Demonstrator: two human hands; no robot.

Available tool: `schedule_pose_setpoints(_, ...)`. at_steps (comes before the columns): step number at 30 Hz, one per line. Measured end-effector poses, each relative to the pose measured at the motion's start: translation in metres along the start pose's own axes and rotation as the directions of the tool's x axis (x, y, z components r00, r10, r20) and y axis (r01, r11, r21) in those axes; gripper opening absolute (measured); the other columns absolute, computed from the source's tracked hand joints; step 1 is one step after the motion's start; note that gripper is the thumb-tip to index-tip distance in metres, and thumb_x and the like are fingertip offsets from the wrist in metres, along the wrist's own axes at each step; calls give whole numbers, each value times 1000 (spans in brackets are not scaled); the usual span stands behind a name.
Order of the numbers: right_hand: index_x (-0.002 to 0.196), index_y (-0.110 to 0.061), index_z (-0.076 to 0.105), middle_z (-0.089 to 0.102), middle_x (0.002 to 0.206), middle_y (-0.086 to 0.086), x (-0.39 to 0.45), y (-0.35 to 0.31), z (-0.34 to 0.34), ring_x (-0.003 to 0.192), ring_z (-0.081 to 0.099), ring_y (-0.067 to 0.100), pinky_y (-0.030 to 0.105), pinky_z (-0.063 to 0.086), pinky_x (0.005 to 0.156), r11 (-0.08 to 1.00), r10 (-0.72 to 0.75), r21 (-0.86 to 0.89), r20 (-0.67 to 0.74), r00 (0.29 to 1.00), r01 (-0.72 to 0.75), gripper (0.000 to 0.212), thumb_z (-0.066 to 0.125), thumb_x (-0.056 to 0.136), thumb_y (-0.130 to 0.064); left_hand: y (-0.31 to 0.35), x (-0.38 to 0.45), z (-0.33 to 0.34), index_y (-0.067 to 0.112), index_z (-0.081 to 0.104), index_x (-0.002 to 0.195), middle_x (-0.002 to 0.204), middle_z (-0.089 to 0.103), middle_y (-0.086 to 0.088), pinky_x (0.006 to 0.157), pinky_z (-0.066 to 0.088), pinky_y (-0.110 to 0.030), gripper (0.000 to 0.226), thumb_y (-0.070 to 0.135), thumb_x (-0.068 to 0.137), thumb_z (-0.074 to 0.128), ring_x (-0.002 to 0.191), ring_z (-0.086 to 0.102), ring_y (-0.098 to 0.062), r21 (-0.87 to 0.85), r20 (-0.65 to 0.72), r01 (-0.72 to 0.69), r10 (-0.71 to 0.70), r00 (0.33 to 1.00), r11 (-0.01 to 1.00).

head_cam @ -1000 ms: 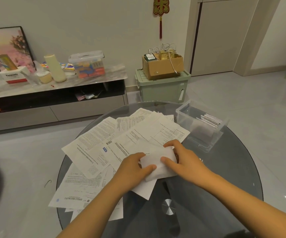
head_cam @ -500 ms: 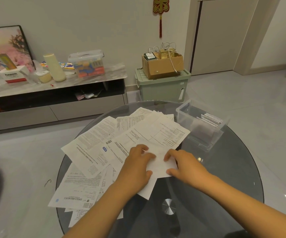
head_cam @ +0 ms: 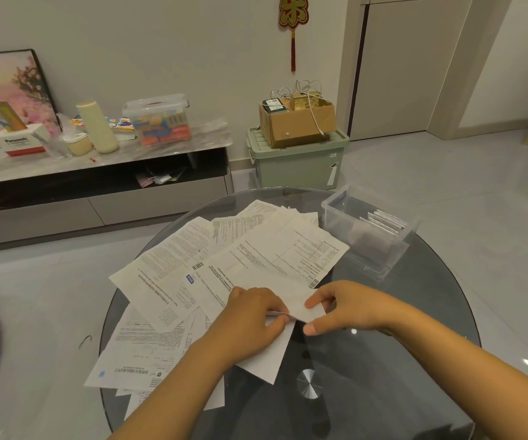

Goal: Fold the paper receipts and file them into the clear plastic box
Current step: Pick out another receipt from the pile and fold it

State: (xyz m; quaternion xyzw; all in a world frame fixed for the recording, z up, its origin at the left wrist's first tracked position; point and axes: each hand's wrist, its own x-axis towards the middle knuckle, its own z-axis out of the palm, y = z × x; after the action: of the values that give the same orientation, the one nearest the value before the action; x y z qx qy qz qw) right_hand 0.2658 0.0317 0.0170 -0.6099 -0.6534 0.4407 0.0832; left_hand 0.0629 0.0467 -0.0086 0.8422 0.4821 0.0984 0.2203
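Both hands work one folded receipt (head_cam: 300, 301) at the table's (head_cam: 415, 360) centre: the left hand (head_cam: 253, 315) pinches its edge, the right hand (head_cam: 345, 308) grips its corner. Loose receipts (head_cam: 173, 265) crowd from nine to twelve o'clock (overlapping); the clear plastic box (head_cam: 370, 233) sits at two o'clock, folded slips inside.

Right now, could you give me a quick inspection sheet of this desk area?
Surface: round dark glass table, metal hub near the front.
Job's things: folded receipt between both hands; loose receipts spread over the left half; clear plastic box at far right, folded slips standing inside.
Clutter: nothing seen on the table beyond the papers.
Hands: left hand pinches the receipt's edge; right hand pinches its right end.
Cables: white cords in the cardboard box on the green bin.
Surroundings: low cabinet with containers, framed picture, red wall ornament, door.
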Motion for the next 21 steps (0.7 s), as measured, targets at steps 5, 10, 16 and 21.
schedule_pose_setpoints(5, 85, -17, 69, 56, 70, -9, 7, 10, 6, 63, 49, 5, 15, 35, 57, 992, -60, -118, -150, 987, 42, 21, 72, 78, -36, -1, 2, 3, 36, 60, 105, 108, 62, 14, 90, 44, -35, 18, 41, 94, 46, 107, 48, -15, -98, -35, 77, -80, 996, 992)
schedule_pose_setpoints(10, 77, -19, 61, 52, 66, -9, 16, 12, 17, 61, 50, 7, 20, 39, 56, 987, -31, -162, -272, 962, -14, 24, 67, 80, -42, 1, 5, 12, 31, 47, 122, 120, 55, 7, 95, 45, -32, 36, 38, 88, 60, 109, 51, -15, -187, -83, 154, -172, 982, 970)
schedule_pose_setpoints(16, 84, -29, 49, 46, 75, -14, 16, 4, 22, 77, 51, 13, 22, 34, 54, 942, -14, -320, -328, 945, -97, 31, 64, 77, -55, 1, 10, 18, 27, 42, 128, 124, 47, 3, 97, 44, -34, 52, 33, 83, 68, 108, 50, -17, -243, -87, 250, -278, 957, 937)
schedule_pose_setpoints(21, 80, -25, 47, 53, 80, -12, 15, 5, 17, 80, 54, 12, 23, 39, 63, 958, 75, -242, -299, 951, -151, 27, 68, 79, -42, -1, 13, 14, 24, 43, 128, 118, 45, -1, 89, 42, -21, 51, 23, 84, 68, 91, 46, -8, -263, -112, 283, -320, 941, 922)
